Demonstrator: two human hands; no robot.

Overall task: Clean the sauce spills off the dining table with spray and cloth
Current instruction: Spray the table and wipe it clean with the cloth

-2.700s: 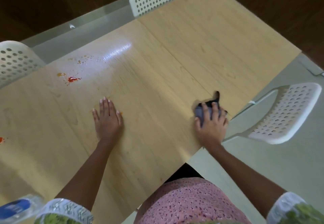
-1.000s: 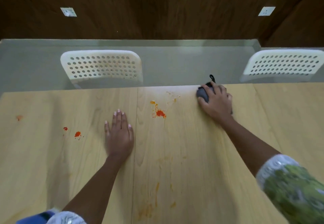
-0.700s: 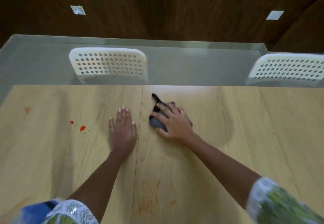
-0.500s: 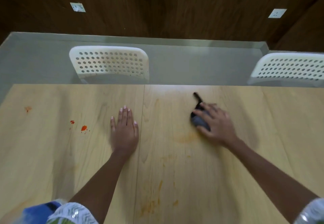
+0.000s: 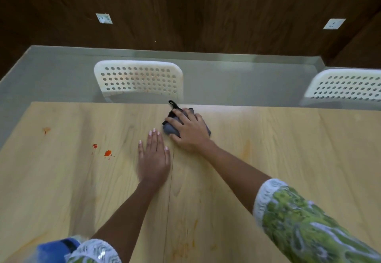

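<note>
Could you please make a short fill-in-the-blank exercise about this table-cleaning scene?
1. The right hand presses a dark grey ____ onto the light wooden table.
2. The left hand lies ____ on the table.
3. The bright red sauce spots lie to the ____ of the left hand.

Missing words: cloth; flat; left

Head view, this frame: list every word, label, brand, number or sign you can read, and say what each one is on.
No text can be read anywhere in this frame.
Blue-topped object at the lower left edge: blurred and cut off, so any label on it cannot be read.
Two wall sockets: no markings can be made out.
White chairs, table, dark cloth, patterned sleeves: no lettering shows.
</note>
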